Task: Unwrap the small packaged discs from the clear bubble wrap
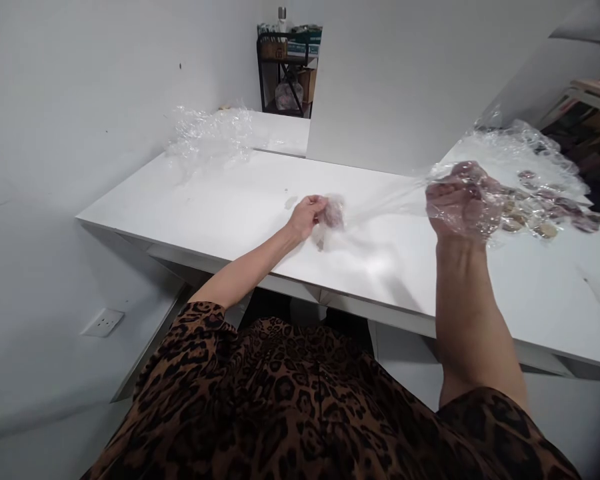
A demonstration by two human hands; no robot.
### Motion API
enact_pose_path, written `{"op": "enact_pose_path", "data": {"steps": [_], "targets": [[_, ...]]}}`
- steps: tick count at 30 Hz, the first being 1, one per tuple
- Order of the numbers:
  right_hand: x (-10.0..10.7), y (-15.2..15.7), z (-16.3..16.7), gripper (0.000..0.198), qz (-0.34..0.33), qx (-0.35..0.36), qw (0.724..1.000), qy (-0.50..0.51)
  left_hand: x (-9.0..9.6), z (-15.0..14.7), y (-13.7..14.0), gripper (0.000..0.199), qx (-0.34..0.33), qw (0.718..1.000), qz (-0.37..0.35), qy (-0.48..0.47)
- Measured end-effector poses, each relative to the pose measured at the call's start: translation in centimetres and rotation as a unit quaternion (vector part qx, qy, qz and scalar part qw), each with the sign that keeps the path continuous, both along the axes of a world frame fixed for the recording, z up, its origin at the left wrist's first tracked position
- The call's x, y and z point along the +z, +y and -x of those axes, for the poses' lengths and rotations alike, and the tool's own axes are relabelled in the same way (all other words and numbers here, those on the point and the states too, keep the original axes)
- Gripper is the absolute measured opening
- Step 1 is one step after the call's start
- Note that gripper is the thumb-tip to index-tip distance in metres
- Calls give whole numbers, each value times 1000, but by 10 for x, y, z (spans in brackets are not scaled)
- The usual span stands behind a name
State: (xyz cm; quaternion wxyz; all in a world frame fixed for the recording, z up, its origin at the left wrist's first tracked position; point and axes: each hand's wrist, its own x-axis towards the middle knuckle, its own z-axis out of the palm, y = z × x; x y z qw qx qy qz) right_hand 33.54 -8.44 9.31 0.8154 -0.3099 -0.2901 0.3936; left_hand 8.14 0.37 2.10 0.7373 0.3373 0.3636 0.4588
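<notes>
My left hand (pixel 307 217) is over the middle of the white table, its fingers closed at the edge of a small purplish round thing (pixel 335 212) covered in clear plastic film. The kind of thing is blurred. From there, stretched clear plastic film (pixel 393 200) runs right to my raised right hand (pixel 460 207). The right palm faces up with curled fingers, and crumpled film lies over and around it. Close by on the right are several round purple and tan pieces (pixel 545 231), partly seen through film.
A white table (pixel 230 207) stands against the wall. Crumpled clear film (pixel 210 133) lies at its back left, more film (pixel 545 147) at the back right. A white panel (pixel 410 87) rises behind the table. Beyond is a black shelf rack (pixel 285 60); a wall socket (pixel 103 323) is low left.
</notes>
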Motion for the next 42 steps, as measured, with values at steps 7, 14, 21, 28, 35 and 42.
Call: {"op": "enact_pose_path", "data": {"steps": [7, 14, 21, 28, 35, 42], "targets": [[-57, -26, -45, 22, 168, -135, 974, -74, -2, 27, 43, 11, 142, 979, 68, -130], [-88, -43, -16, 20, 200, -304, 809, -461, -20, 18, 29, 4, 151, 982, 112, -5], [-84, 5, 91, 43, 92, -115, 728, -669, 8, -10, 9, 13, 105, 992, 58, 43], [-71, 23, 72, 50, 126, 20, 927, -353, -1, 3, 18, 20, 102, 995, -18, 6], [-62, 26, 51, 44, 198, 21, 964, -176, -5, 14, 18, 18, 33, 972, -154, 177], [-72, 25, 29, 34, 166, -154, 946, -233, 0, 25, 36, 23, -8, 978, -131, 163]]}}
